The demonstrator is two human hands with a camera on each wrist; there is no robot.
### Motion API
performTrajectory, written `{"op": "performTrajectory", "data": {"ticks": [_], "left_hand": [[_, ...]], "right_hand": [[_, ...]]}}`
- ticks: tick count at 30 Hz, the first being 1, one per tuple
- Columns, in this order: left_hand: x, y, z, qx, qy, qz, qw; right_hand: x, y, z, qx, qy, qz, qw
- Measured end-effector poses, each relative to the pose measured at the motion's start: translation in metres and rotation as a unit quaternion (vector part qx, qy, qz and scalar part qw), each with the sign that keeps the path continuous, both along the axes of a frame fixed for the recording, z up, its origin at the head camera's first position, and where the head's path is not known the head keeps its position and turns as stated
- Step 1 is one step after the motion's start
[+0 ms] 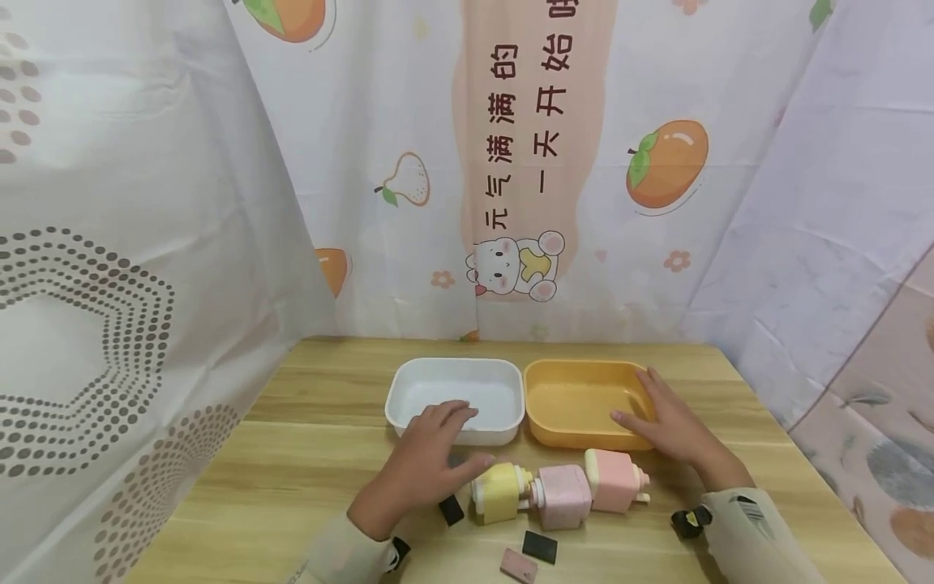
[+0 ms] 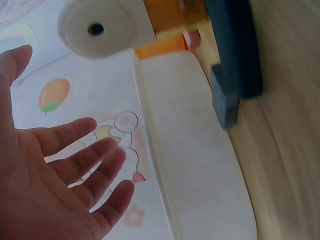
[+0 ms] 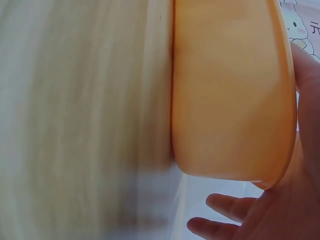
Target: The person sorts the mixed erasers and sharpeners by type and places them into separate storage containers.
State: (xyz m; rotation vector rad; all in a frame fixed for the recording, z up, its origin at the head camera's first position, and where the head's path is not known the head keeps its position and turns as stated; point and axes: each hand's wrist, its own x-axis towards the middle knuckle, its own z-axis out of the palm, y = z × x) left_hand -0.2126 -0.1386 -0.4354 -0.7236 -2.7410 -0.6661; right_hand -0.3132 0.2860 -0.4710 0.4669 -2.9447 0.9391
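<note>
My left hand [image 1: 426, 466] hovers at the near edge of the white tray [image 1: 396, 405], fingers relaxed and apart, holding nothing. Its thumb points toward a yellow boxy bottle-like object [image 1: 498, 495] with a white nozzle; whether they touch cannot be told. In the left wrist view, the palm [image 2: 45, 185] is bare. At the right end of the orange tray [image 1: 584, 438], my right hand [image 1: 674, 422] touches the rim, thumb over the inside. The right wrist view has its fingers [image 3: 225, 207] extended past the tray's end. A lilac boxy object [image 1: 563, 496] and a pink one [image 1: 613, 483] stand in front of the trays.
Black blocks [image 1: 540, 547] and a pink block [image 1: 519, 565] lie near the front of the wooden table [image 1: 292, 478]. The two trays stand side by side. A printed curtain [image 1: 409, 268] hangs behind the table, with more cloth at both sides.
</note>
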Motion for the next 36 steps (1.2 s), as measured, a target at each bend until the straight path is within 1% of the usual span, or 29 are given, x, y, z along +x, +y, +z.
{"op": "performTrajectory", "data": {"ticks": [2,4,9,11,13,17,23,27,30,36], "left_hand": [[0.001,0.005,-0.002,-0.007,0.0,-0.013,0.9999],[0.003,0.008,-0.003,-0.012,-0.01,-0.023,0.9996],[0.006,0.011,-0.005,-0.011,-0.066,-0.039,0.997],[0.007,0.012,-0.006,-0.011,-0.08,-0.044,0.9958],[0.008,0.013,-0.007,-0.014,-0.079,-0.052,0.9954],[0.008,0.015,-0.009,-0.016,-0.063,-0.067,0.9956],[0.006,0.014,-0.015,-0.024,-0.048,-0.079,0.9954],[0.003,0.014,-0.017,-0.02,-0.056,-0.087,0.9945],[0.004,0.015,-0.016,-0.014,-0.067,-0.089,0.9937],[0.004,0.017,-0.016,-0.018,-0.063,-0.083,0.9944]], "right_hand": [[0.002,0.003,-0.002,-0.001,-0.003,-0.002,1.0],[0.003,0.003,-0.004,-0.004,-0.004,-0.003,1.0],[0.003,0.002,-0.007,-0.016,-0.009,0.001,0.9998],[0.003,0.002,-0.007,-0.019,-0.013,0.001,0.9997],[0.003,0.002,-0.007,-0.02,-0.016,0.001,0.9997],[0.004,0.003,-0.006,-0.022,-0.014,-0.001,0.9997],[0.004,0.002,-0.004,-0.026,-0.008,0.003,0.9996],[0.004,0.001,-0.005,-0.019,-0.001,0.004,0.9998],[0.004,0.002,-0.006,-0.01,0.003,0.003,0.9999],[0.005,0.0,-0.003,-0.002,0.011,0.002,0.9999]]}}
